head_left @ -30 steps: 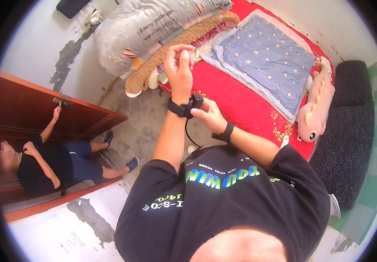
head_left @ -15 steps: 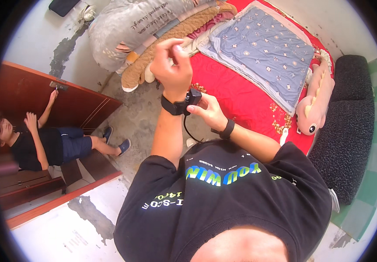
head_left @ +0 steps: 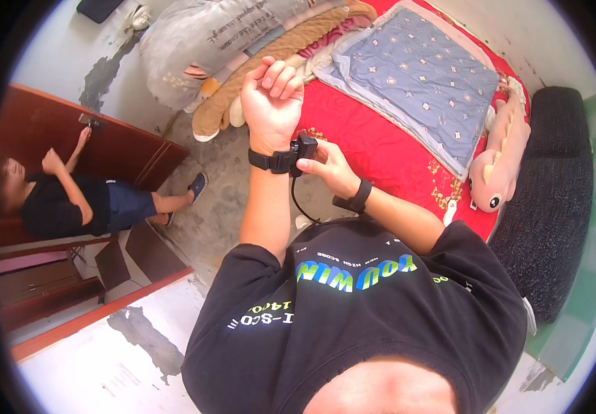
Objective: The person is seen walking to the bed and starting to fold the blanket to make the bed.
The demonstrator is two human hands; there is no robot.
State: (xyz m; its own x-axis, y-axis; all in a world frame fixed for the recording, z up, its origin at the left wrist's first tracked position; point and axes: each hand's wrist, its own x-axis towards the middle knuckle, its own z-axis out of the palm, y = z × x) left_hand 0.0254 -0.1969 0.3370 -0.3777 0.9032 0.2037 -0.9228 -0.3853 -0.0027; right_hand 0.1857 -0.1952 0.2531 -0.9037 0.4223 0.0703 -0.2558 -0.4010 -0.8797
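My left hand (head_left: 273,103) is raised, its palm side showing, with the fingers curled in and nothing seen in them. Around that wrist runs a black strap (head_left: 261,160), and a small black box-shaped device (head_left: 304,153) is fixed at its side. The thumb of my right hand (head_left: 331,170) presses on the device's near side; its other fingers are partly hidden behind it. From the device a thin black cable (head_left: 296,201) hangs down toward my shirt. My right wrist wears a black band (head_left: 361,196) too.
A bed with a red sheet (head_left: 353,117) lies ahead, bearing a blue patterned cloth (head_left: 408,76), rolled grey bedding (head_left: 187,55) and a pink plush toy (head_left: 498,169). A dark cushioned seat (head_left: 553,200) stands right. At left, another person (head_left: 70,203) holds the brown door's handle (head_left: 91,122).
My left forearm has turned, showing more of the palm side and curled fingers. My right hand stays at the device. The other person and the door have shifted, with the person's raised hand now closed.
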